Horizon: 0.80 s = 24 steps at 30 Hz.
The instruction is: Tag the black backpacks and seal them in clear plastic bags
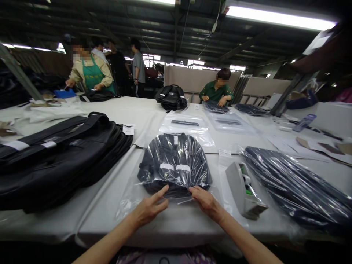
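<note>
A black backpack (172,157) lies flat inside a clear plastic bag (129,200) in front of me, with white strips around its straps. At the near edge of the backpack, my left hand (150,208) has its fingers apart and the index fingertip close to the film. My right hand (205,201) pinches the film at the near right side, where creases run up from the fingertips. Just right of the bag stands a grey tape dispenser (239,187).
Stacked black backpacks (55,157) fill the left side. Bagged dark packs (297,187) lie at right. Beyond are flat plastic bags (184,128) and another backpack (172,97). A person in green (217,91) and a person in an apron (92,73) work across the table.
</note>
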Each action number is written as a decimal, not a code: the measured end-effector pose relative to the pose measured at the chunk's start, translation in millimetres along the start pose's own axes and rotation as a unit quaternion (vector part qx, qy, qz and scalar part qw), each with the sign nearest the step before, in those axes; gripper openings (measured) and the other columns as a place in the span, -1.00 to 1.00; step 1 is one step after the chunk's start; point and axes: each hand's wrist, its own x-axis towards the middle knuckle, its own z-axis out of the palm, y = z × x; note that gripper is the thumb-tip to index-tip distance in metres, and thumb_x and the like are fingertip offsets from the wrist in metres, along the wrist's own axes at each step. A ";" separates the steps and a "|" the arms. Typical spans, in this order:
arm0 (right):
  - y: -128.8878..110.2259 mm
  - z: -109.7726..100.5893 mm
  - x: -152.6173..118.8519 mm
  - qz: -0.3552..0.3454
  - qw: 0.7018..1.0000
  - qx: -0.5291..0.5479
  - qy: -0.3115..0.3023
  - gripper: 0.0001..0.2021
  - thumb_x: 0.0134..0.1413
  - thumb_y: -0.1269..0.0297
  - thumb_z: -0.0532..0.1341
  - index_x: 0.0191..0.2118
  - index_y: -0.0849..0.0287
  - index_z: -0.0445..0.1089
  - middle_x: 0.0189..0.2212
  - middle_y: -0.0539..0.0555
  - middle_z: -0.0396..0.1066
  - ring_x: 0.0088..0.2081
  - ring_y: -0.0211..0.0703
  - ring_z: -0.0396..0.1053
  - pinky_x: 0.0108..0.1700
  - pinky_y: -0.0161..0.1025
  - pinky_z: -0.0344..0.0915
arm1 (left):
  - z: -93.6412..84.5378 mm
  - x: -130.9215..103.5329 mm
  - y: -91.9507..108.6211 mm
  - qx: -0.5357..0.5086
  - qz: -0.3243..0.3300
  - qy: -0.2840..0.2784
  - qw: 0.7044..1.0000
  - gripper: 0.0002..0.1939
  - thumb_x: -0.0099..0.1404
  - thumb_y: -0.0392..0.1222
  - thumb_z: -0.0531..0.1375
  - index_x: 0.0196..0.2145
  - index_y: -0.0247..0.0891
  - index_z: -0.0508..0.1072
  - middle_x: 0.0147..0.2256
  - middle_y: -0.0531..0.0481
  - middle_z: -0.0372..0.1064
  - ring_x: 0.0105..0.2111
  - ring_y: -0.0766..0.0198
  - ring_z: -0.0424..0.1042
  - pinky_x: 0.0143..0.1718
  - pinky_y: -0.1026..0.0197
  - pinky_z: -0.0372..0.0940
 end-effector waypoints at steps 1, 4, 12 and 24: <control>0.1 1.0 0.1 0.003 1.000 0.000 0.010 -0.72 0.25 0.44 -0.02 0.04 0.28 0.23 -0.11 0.15 0.45 -0.02 -0.21 0.37 0.11 -0.15 0.30 | -3.7 4.0 -3.2 -0.010 0.002 0.007 1.000 -0.73 0.37 -0.38 -0.16 -0.21 -0.26 0.31 0.18 -0.26 0.09 -0.25 0.33 0.46 -0.35 0.38 0.36; -0.4 2.8 0.9 0.014 0.999 -0.008 0.034 -0.69 0.27 0.40 -0.02 0.09 0.23 0.21 -0.15 0.10 0.47 -0.07 -0.21 0.41 0.06 -0.20 0.35 | -10.0 15.1 -6.4 -0.035 -0.003 -0.009 0.999 -0.70 0.39 -0.35 -0.18 -0.29 -0.28 0.31 0.11 -0.16 0.23 -0.34 0.37 0.46 -0.41 0.37 0.36; -0.2 5.0 -1.1 0.030 0.998 -0.021 0.042 -0.69 0.23 0.43 0.03 0.07 0.26 0.25 -0.16 0.10 0.49 -0.11 -0.19 0.43 0.02 -0.21 0.39 | -56.0 20.9 14.0 -0.013 0.032 0.056 0.998 -0.32 0.09 0.40 0.03 -0.15 -0.31 0.27 0.13 -0.34 0.16 -0.06 0.00 0.29 -0.07 -0.07 0.29; 2.1 0.9 -1.0 0.005 0.999 -0.010 0.049 -0.57 0.22 0.45 0.03 0.20 0.20 0.11 -0.12 0.11 0.47 -0.10 -0.15 0.43 0.03 -0.20 0.38 | -48.5 -36.5 -30.4 -0.085 0.101 -0.220 0.967 -0.13 0.19 0.32 0.04 0.28 -0.21 -0.12 0.23 -0.21 -0.01 0.19 -0.12 0.03 0.15 -0.14 0.04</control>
